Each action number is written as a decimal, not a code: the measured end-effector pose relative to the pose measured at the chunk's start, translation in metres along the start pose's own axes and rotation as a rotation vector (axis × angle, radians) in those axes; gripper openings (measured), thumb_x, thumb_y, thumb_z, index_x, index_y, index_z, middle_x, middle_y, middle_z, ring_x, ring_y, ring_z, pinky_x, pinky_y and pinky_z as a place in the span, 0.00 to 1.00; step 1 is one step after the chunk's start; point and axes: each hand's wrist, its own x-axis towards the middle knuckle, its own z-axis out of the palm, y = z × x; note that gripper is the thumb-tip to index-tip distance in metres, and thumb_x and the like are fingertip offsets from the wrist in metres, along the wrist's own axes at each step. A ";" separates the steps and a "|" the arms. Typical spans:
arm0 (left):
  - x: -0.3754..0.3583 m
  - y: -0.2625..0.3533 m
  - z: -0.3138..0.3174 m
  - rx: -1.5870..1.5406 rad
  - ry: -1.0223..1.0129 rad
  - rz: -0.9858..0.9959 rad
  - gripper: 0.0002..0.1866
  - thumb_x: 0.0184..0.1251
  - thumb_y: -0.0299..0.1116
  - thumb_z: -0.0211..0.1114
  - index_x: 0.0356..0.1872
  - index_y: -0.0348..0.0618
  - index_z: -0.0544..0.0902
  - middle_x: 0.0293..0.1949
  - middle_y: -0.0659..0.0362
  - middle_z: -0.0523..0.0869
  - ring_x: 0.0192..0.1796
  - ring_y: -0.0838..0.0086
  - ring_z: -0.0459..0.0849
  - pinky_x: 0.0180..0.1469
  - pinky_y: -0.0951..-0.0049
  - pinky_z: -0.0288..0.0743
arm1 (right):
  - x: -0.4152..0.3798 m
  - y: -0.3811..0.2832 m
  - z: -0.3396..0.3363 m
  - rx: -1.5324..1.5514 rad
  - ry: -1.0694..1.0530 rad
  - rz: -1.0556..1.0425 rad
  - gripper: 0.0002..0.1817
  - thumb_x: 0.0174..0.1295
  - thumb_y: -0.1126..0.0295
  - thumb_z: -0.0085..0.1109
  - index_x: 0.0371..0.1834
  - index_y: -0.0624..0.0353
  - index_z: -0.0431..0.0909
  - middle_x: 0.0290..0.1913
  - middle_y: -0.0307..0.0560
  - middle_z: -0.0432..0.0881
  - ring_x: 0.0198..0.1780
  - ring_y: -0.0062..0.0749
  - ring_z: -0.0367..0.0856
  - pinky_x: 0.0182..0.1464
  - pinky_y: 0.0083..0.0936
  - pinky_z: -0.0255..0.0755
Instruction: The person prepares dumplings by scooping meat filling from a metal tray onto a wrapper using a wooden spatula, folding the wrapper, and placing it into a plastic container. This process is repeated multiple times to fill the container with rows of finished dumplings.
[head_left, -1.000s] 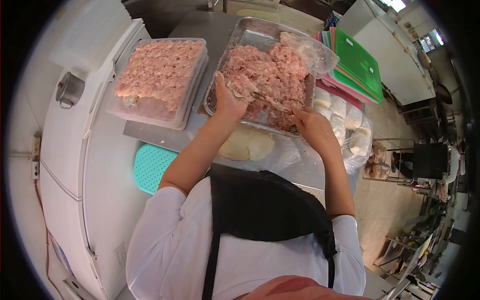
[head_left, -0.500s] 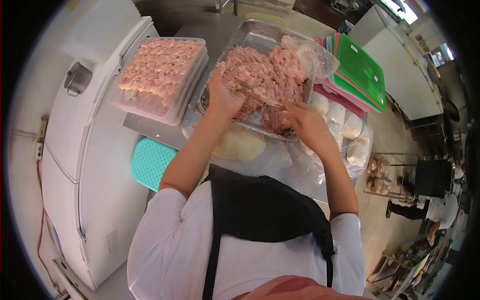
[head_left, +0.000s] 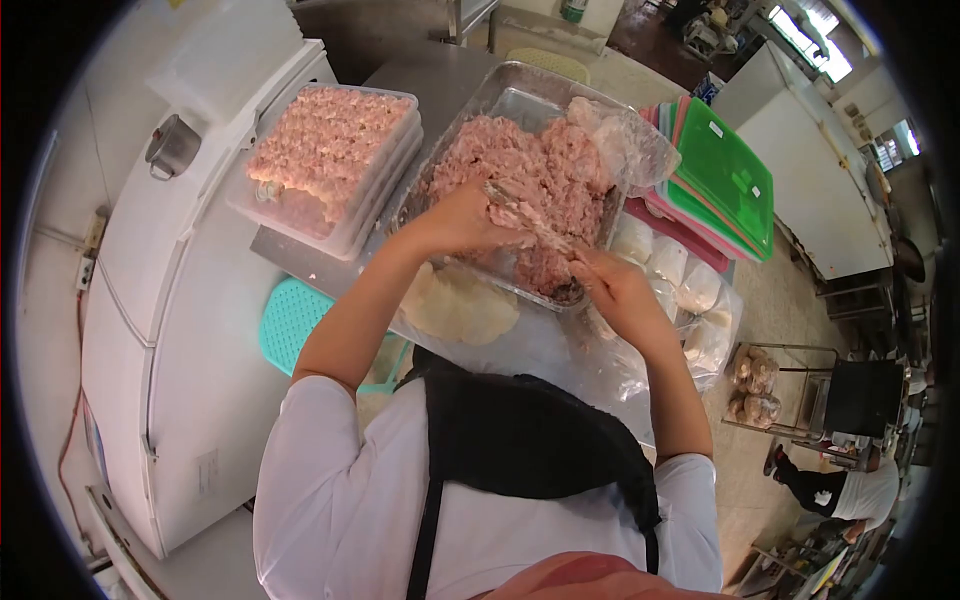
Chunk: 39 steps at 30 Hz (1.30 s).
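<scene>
A metal tray (head_left: 420, 165) holds a mound of pink minced meat (head_left: 540, 150). Over its near side, my left hand (head_left: 465, 222) is closed, its fingers curled; what lies in them is smeared with meat and not clear. My right hand (head_left: 618, 290) grips the near end of a thin, meat-coated utensil (head_left: 545, 232), perhaps a spatula, whose far end reaches to my left fingers. Just below my left hand, pale, thin dough wrappers (head_left: 460, 305) lie on the table in front of the tray.
Stacked clear tubs (head_left: 375, 190) at left hold rows of shaped meat pieces (head_left: 325, 140). Green and pink lids (head_left: 725, 175) are piled at right, above bagged white stacks (head_left: 690, 275). A turquoise stool (head_left: 295, 325) stands below the table. Another person (head_left: 865, 495) is far right.
My left hand has moved right and slightly down, closer to my right hand. My right hand is slightly lower, still gripping the utensil. The view has shifted a little.
</scene>
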 end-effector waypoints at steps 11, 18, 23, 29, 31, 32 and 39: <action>-0.024 -0.026 -0.029 -0.127 0.341 -0.075 0.17 0.61 0.28 0.67 0.51 0.42 0.78 0.50 0.61 0.80 0.46 0.77 0.78 0.49 0.76 0.74 | 0.020 0.040 0.009 -0.382 -0.413 0.202 0.18 0.66 0.59 0.50 0.31 0.62 0.81 0.32 0.58 0.81 0.39 0.54 0.80 0.41 0.43 0.72; -0.041 -0.021 -0.034 0.003 0.317 -0.227 0.22 0.59 0.33 0.69 0.54 0.45 0.75 0.51 0.58 0.80 0.42 0.76 0.79 0.42 0.76 0.75 | 0.020 0.047 0.101 -0.377 -0.329 0.050 0.15 0.64 0.63 0.50 0.26 0.60 0.80 0.29 0.55 0.82 0.36 0.51 0.82 0.39 0.42 0.74; -0.048 -0.066 -0.032 0.289 0.412 -0.128 0.23 0.57 0.32 0.70 0.54 0.45 0.74 0.52 0.59 0.80 0.48 0.71 0.79 0.51 0.69 0.73 | 0.007 0.058 0.052 0.200 -0.299 0.396 0.19 0.68 0.56 0.52 0.37 0.64 0.83 0.25 0.52 0.80 0.30 0.39 0.80 0.36 0.33 0.71; -0.020 -0.043 -0.015 0.144 0.285 0.284 0.29 0.53 0.36 0.73 0.58 0.45 0.74 0.54 0.54 0.79 0.59 0.63 0.76 0.60 0.64 0.68 | 0.021 0.020 0.003 0.203 0.025 0.155 0.13 0.65 0.64 0.58 0.44 0.62 0.83 0.31 0.49 0.80 0.30 0.34 0.77 0.35 0.29 0.69; -0.017 -0.023 -0.019 0.112 0.119 0.165 0.31 0.52 0.37 0.75 0.58 0.44 0.74 0.55 0.52 0.79 0.58 0.61 0.76 0.61 0.64 0.67 | 0.023 0.011 0.007 0.054 -0.071 0.144 0.15 0.65 0.64 0.59 0.46 0.64 0.81 0.32 0.48 0.79 0.33 0.30 0.76 0.37 0.26 0.69; -0.016 -0.018 -0.021 0.097 0.036 0.104 0.32 0.51 0.37 0.75 0.59 0.44 0.75 0.56 0.52 0.79 0.58 0.60 0.76 0.62 0.63 0.66 | 0.023 0.008 0.007 -0.019 -0.119 0.139 0.16 0.65 0.63 0.59 0.48 0.65 0.81 0.33 0.47 0.78 0.35 0.28 0.75 0.38 0.24 0.69; -0.009 -0.042 -0.020 0.228 0.017 0.243 0.28 0.53 0.41 0.73 0.55 0.42 0.78 0.50 0.49 0.82 0.53 0.58 0.79 0.56 0.63 0.72 | 0.024 0.004 -0.031 -0.009 -0.219 0.292 0.12 0.65 0.68 0.58 0.47 0.61 0.82 0.32 0.49 0.79 0.36 0.36 0.77 0.41 0.27 0.70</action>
